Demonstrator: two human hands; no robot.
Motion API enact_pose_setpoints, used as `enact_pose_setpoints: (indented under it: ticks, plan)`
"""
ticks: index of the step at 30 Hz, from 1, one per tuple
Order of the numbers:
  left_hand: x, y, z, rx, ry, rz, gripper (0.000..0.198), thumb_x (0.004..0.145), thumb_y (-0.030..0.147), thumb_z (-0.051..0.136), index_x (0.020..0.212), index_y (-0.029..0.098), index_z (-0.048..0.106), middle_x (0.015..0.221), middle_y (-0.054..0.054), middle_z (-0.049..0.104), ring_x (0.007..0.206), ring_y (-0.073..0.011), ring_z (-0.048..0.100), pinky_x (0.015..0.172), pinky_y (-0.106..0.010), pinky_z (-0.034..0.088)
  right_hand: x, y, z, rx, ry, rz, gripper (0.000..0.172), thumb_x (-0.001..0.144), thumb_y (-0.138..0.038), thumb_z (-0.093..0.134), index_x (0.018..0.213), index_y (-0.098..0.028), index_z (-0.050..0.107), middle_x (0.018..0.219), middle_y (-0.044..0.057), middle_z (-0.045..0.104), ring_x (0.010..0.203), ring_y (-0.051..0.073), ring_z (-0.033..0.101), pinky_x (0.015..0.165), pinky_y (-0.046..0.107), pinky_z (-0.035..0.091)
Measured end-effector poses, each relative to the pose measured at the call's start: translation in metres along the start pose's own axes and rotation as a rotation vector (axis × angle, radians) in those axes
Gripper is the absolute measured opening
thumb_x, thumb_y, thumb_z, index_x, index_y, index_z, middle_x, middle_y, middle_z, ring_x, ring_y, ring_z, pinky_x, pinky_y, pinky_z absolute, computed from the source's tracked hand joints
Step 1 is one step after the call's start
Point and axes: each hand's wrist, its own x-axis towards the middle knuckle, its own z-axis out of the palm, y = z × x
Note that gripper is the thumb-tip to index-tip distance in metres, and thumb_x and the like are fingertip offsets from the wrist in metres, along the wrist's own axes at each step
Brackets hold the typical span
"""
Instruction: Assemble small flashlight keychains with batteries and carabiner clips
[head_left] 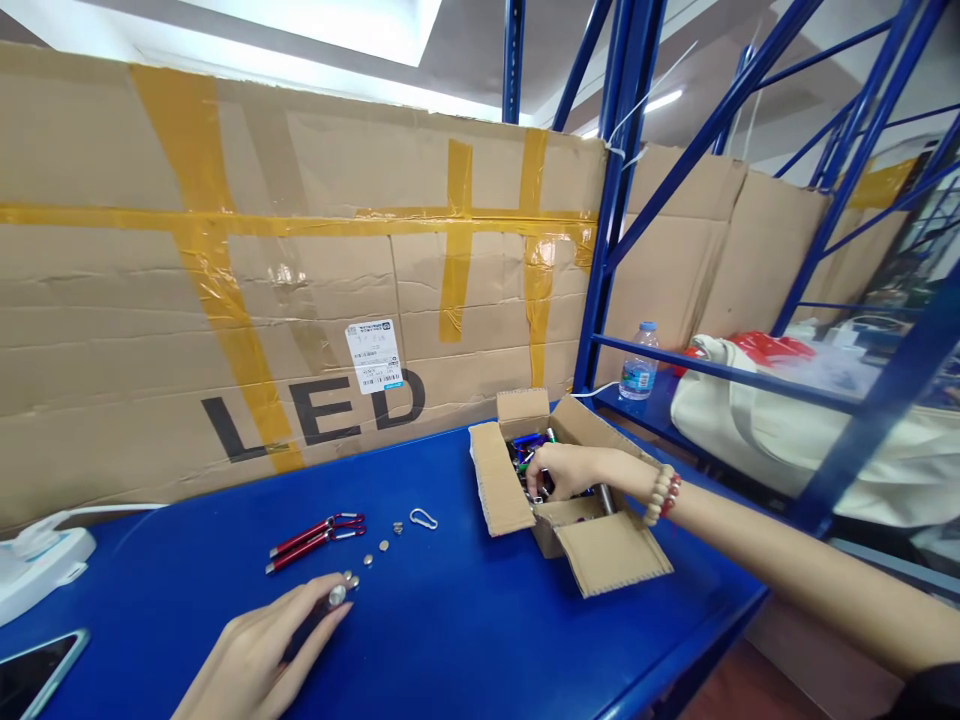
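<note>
My left hand [259, 650] rests low on the blue table [450, 620], fingers closed round a small dark cylinder with a silver tip [334, 597]. My right hand [566, 470], a bead bracelet on its wrist, reaches into an open cardboard box [600, 550] of coloured pen-like parts, its fingers curled among them; what they hold is hidden. Two red pen-shaped pieces with clips [315, 540] lie on the table, beside several small round button cells [375, 552] and a silver carabiner clip [423, 518].
A large taped cardboard sheet marked LED [315, 410] walls off the back. A white power strip [41, 565] and a phone [34, 675] lie at the left. Blue rack posts [611, 230], a water bottle [640, 362] and a cream bag [787, 430] stand to the right.
</note>
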Motion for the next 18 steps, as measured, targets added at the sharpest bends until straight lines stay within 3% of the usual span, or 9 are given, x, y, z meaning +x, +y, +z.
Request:
enact_pose_setpoints:
  ticks: [7,12,18]
  plan:
    - [0.005,0.003,-0.002,0.023,0.038,0.018,0.026,0.086,0.040,0.046,0.100,0.022,0.057,0.088,0.000,0.071,0.072,-0.0156,0.069,0.068,-0.017,0.054,-0.008,0.001,-0.005,0.008,0.115,0.125,0.020,0.067,-0.019,0.063,0.083,-0.014,0.073,0.073,0.004,0.070,0.059,0.013,0.059,0.055,0.020,0.042]
    - [0.008,0.006,-0.005,0.057,0.060,0.037,0.023,0.087,0.037,0.044,0.097,0.021,0.057,0.084,0.001,0.072,0.064,-0.0133,0.068,0.065,-0.016,0.053,-0.015,-0.005,-0.014,-0.191,0.185,0.195,0.020,0.064,-0.022,0.067,0.084,-0.022,0.072,0.083,0.003,0.070,0.076,0.018,0.062,0.063,0.024,0.042]
    - [0.010,0.008,-0.007,0.072,0.086,0.068,0.023,0.088,0.037,0.044,0.096,0.020,0.058,0.084,0.001,0.072,0.067,-0.0128,0.069,0.065,-0.015,0.054,-0.008,-0.010,0.000,-0.067,0.112,0.001,0.039,0.064,-0.016,0.064,0.103,-0.015,0.064,0.097,0.006,0.065,0.084,0.016,0.059,0.069,0.021,0.043]
